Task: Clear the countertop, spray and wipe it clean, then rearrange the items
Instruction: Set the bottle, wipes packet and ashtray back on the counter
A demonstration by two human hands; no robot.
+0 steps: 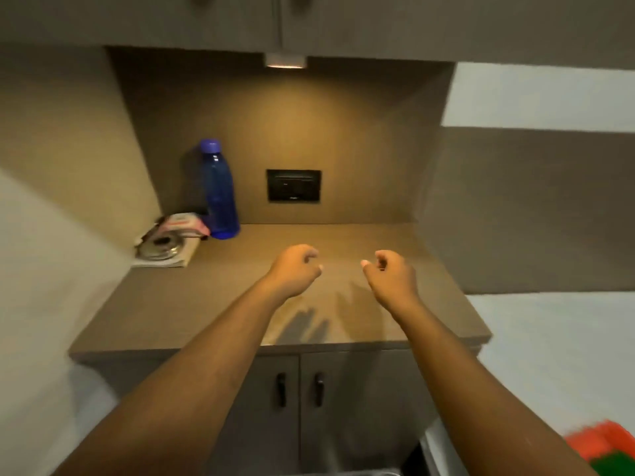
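Note:
A brown countertop [240, 314] fills the middle of the head view. In its back left corner stands a blue plastic bottle [220, 197] with a purple cap. Left of it lies a pink-and-white packet [184, 224] on top of a round steel lid [161, 247], which rests on a folded cloth or paper [171, 261]. My left hand [295, 269] and my right hand [390, 274] hover side by side above the middle of the counter. Both have loosely curled fingers and hold nothing. Their shadows fall on the counter near the front edge.
A black socket plate [293, 185] is set in the back wall, under a small lamp [285, 60]. Cabinet doors with two black handles [299, 389] are below the counter. An orange and green thing [604, 448] shows at the lower right corner.

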